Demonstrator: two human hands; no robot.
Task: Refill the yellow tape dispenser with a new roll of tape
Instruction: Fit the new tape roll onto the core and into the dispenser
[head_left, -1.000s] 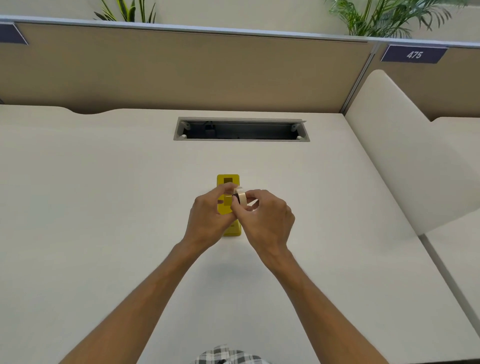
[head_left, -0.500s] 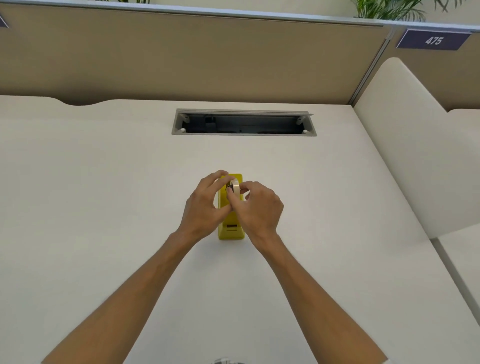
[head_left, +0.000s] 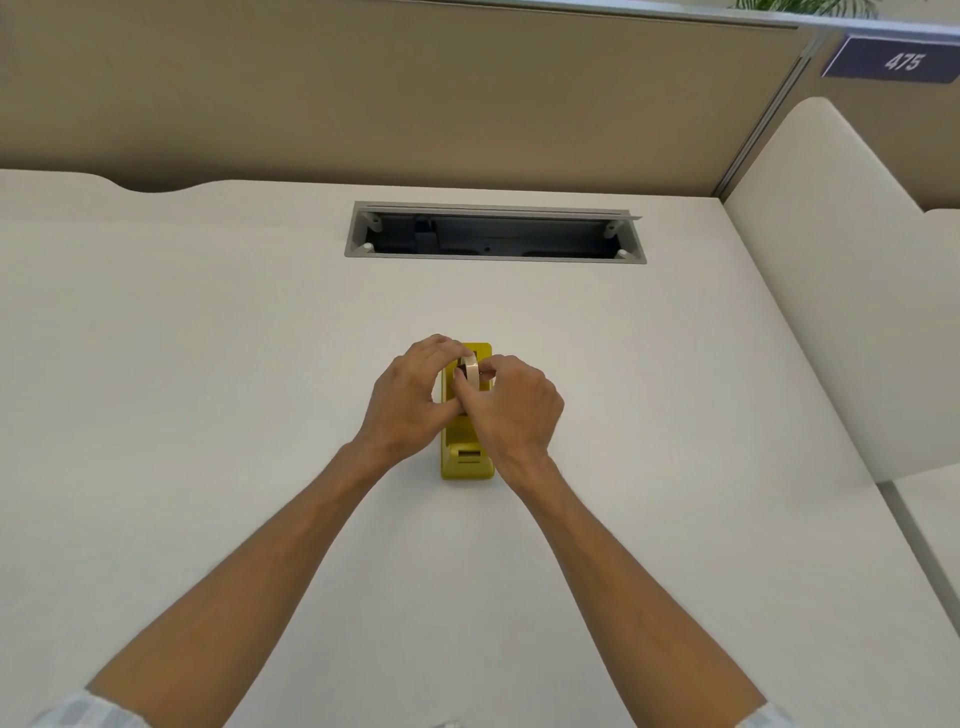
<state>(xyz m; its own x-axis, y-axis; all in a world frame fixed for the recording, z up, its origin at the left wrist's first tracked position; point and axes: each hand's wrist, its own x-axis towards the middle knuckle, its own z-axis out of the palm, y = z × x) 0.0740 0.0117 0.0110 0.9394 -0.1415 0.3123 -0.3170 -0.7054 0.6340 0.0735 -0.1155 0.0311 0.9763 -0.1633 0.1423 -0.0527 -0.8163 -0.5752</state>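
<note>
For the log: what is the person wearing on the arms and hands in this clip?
Both hands, left hand and right hand, are bare: no gloves, rings or watch visible. The forearms are uncovered. Pale, faintly checked sleeve edges show only at the bottom corners, near the elbows.

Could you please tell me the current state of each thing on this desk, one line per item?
Tape dispenser: upright on the desk, far part hidden behind the hands.
Tape roll: on edge over the dispenser, pinched between both hands; whether it is seated cannot be told.
Left hand: closed on the tape roll.
Right hand: closed on the tape roll.
Cable hatch: lid open, dark inside showing.
</note>
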